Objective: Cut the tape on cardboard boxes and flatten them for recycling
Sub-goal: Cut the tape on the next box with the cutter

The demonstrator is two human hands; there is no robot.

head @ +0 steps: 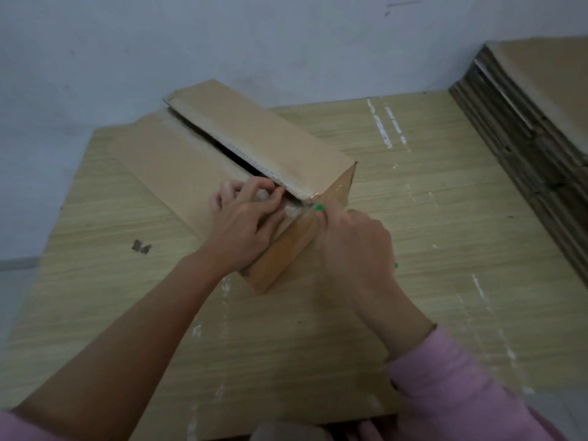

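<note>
Cardboard box (222, 160) lay light yet stiff on your counter (413, 218), your left hand (245, 224) pinching crumpled tape (294, 210) at its near seam, right hand (353, 246) clenched around a green-tipped cutter (319, 207).

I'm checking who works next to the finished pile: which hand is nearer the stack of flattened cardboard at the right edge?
Right. The right hand, gripping a green-tipped cutter at the box, lies toward the stack of flattened cardboard; the left hand is farther.
</note>
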